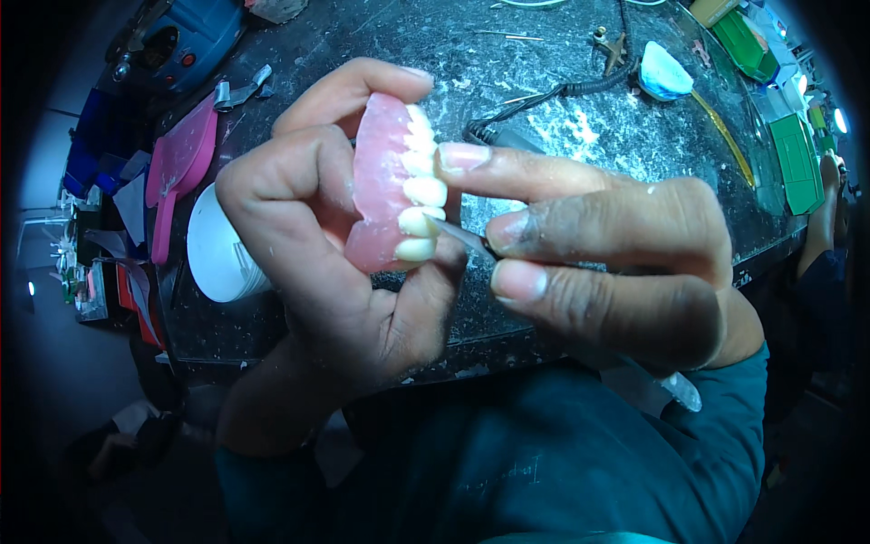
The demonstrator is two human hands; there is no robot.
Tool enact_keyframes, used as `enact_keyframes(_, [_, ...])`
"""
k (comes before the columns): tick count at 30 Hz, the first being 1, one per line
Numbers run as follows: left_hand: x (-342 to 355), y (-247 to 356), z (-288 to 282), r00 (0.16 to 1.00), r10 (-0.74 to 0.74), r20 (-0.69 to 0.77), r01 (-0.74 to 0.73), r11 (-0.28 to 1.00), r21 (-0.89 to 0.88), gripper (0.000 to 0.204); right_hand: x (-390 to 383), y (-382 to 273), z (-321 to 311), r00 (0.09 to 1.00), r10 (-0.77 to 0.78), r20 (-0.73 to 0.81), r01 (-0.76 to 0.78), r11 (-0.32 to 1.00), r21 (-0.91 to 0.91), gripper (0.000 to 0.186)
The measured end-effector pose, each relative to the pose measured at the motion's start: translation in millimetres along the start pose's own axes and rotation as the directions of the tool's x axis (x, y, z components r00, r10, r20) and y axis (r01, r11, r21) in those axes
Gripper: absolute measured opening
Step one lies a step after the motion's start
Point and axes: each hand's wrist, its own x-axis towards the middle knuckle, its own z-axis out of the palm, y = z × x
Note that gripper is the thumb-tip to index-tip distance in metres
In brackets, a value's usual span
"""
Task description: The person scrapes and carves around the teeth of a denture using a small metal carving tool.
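Above the dark counter (544,127), the left hand (317,245) pinches a pink denture (385,186) between thumb and curled fingers, its row of teeth running top to bottom and facing right. The right hand (616,263) pinches a thin metal tool (462,238), whose tip seems to touch the lowest teeth from the right.

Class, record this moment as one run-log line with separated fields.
left hand: grips pink denture with white teeth | right hand: holds thin metal blade tool, tip at lower teeth | under: speckled dark workbench
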Motion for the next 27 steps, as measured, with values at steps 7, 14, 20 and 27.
enact_keyframes(7, [-3, 1, 1, 0.998, -0.057, -0.02, 0.055, 0.994, -0.099, 0.078, 1, -1, 6, 0.995, -0.094, -0.02, 0.094, 0.996, -0.006, 0.03])
enact_keyframes(14, [-2, 5, 0, 0.991, -0.133, -0.001, 0.132, 0.985, -0.107, 0.072, 1, 4, 0, 0.989, -0.114, 0.09, 0.12, 0.991, -0.056, 0.035])
enact_keyframes(20, [-2, 5, 0, 0.99, -0.14, 0.012, 0.14, 0.985, -0.099, 0.061, -2, 8, 2, 0.987, -0.145, 0.067, 0.15, 0.985, -0.08, 0.034])
enact_keyframes(27, [-1, 6, -1, 0.984, -0.164, 0.063, 0.172, 0.974, -0.146, 0.055, -1, 9, -3, 0.974, -0.201, 0.101, 0.21, 0.974, -0.087, 0.032])
